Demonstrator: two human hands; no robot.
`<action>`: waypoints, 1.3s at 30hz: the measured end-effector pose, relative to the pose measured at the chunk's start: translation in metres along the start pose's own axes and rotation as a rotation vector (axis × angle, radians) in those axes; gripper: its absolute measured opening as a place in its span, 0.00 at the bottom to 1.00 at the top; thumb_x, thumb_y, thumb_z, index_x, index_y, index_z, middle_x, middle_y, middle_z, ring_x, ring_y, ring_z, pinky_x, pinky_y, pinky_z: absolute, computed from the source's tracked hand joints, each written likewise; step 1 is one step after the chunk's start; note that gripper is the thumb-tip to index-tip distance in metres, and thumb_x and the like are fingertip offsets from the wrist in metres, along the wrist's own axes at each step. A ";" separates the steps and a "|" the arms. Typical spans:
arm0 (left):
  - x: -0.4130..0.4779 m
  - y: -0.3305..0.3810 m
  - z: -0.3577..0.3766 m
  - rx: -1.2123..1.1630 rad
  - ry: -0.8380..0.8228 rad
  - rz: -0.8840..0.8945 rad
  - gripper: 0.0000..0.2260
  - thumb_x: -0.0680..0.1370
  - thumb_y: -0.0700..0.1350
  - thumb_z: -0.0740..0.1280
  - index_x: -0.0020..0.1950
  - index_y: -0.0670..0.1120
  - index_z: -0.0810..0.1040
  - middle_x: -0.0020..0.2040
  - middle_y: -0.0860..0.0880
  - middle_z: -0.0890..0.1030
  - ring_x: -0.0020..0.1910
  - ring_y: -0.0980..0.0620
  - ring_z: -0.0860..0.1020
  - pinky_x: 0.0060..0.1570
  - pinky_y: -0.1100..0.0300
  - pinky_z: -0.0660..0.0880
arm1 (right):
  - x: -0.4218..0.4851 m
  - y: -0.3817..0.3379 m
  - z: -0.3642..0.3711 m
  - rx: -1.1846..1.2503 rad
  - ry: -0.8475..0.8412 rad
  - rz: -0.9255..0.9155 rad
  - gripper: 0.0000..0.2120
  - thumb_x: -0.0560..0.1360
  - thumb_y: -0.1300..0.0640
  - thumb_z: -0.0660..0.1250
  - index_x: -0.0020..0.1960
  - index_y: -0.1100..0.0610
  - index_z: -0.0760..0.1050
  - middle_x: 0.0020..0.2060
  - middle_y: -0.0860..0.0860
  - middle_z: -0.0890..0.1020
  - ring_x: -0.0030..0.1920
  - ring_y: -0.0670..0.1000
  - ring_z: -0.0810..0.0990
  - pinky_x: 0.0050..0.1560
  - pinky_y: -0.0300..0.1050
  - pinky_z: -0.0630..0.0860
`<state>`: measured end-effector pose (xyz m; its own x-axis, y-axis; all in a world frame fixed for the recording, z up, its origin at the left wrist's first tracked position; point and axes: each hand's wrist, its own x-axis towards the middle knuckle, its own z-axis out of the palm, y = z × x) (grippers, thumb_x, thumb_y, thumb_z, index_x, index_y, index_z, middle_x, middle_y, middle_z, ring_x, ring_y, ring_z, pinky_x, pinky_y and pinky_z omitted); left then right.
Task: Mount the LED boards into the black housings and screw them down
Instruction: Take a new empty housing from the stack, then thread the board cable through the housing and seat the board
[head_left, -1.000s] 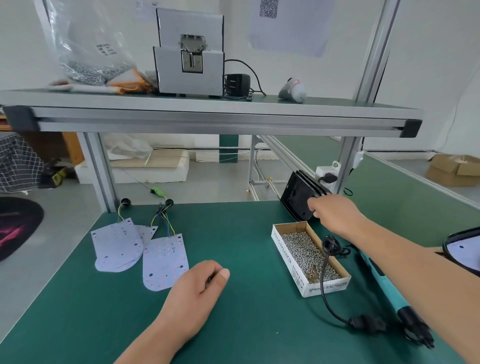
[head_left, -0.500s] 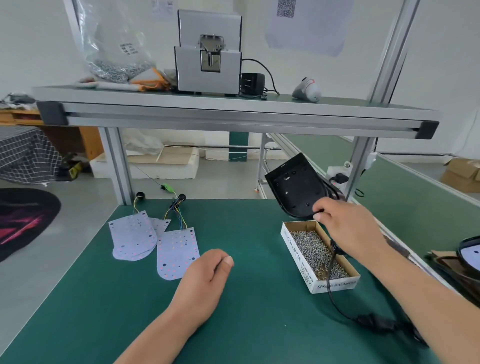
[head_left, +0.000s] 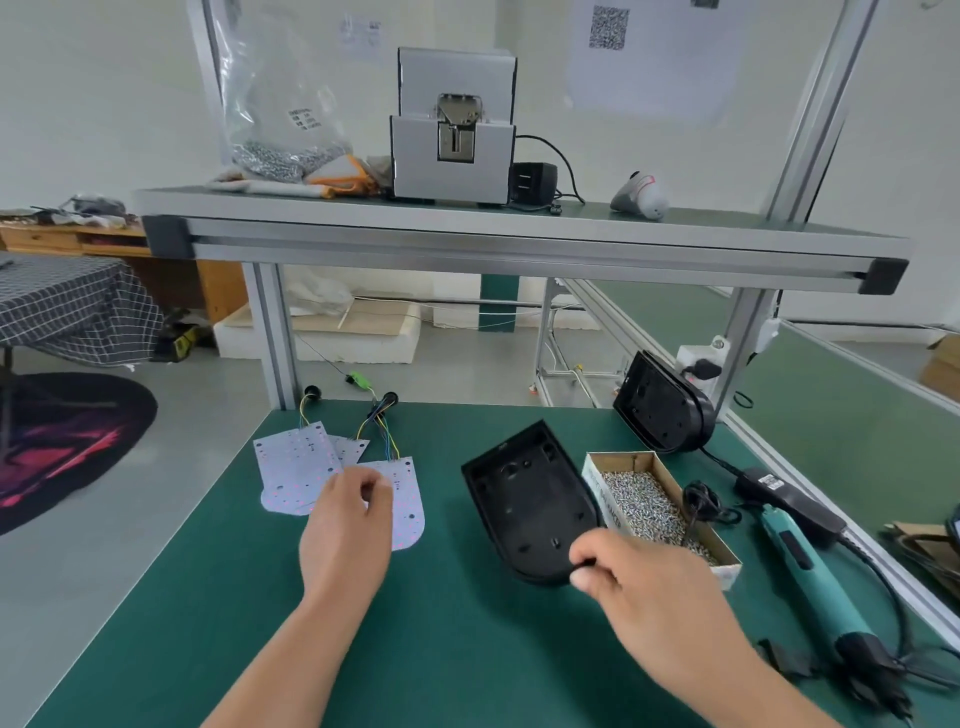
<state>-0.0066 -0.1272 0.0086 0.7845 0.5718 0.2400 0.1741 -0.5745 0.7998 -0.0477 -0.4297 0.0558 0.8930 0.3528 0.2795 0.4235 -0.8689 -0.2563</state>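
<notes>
the right hand pinches the near rim of the black housing, thumb and fingers clamped on its edge. the housing is open side up at the middle of the tabletop, though i cannot tell whether it sits fully flat. at its 9 o'clock the left hand lies on the nearest led board, its fingers curled and apparently pinching the board's far edge. the likeliest trouble is the wires: at the board's 12 o'clock they run close to the leads of the other boards, so a quick lift could drag those along or strain a solder joint. the box of screws sits just beside the housing at its 3 o'clock, and any sideways shove while seating the board could knock it and spill screws. a loose screw or a trapped lead under the board would keep it from lying flat, and screws driven then could crack it. the screwdriver lies at 4 o'clock, its cord looped near the box and easy to snag.
</notes>
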 end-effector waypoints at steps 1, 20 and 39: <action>0.003 -0.002 -0.001 0.003 0.011 -0.023 0.05 0.84 0.52 0.61 0.50 0.58 0.76 0.53 0.56 0.80 0.47 0.53 0.78 0.44 0.52 0.73 | -0.004 -0.003 0.003 0.000 -0.019 -0.017 0.09 0.83 0.41 0.64 0.60 0.42 0.76 0.44 0.42 0.82 0.45 0.46 0.79 0.48 0.44 0.73; 0.032 -0.026 -0.026 0.603 -0.072 -0.182 0.19 0.85 0.59 0.60 0.70 0.51 0.76 0.70 0.43 0.72 0.73 0.39 0.65 0.71 0.44 0.63 | -0.020 -0.021 0.012 -0.051 -0.208 -0.144 0.14 0.85 0.38 0.55 0.64 0.43 0.70 0.55 0.48 0.81 0.54 0.48 0.77 0.50 0.43 0.67; 0.035 -0.033 -0.034 0.525 -0.020 -0.163 0.12 0.85 0.47 0.59 0.64 0.57 0.77 0.67 0.53 0.76 0.71 0.45 0.67 0.65 0.47 0.62 | 0.018 -0.042 0.005 0.385 -0.055 -0.131 0.11 0.79 0.39 0.64 0.45 0.44 0.77 0.39 0.41 0.81 0.40 0.47 0.79 0.39 0.37 0.72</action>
<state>-0.0057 -0.0681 0.0092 0.7328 0.6696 0.1213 0.5637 -0.6972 0.4429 -0.0483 -0.3848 0.0666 0.8303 0.4789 0.2850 0.5505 -0.6258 -0.5525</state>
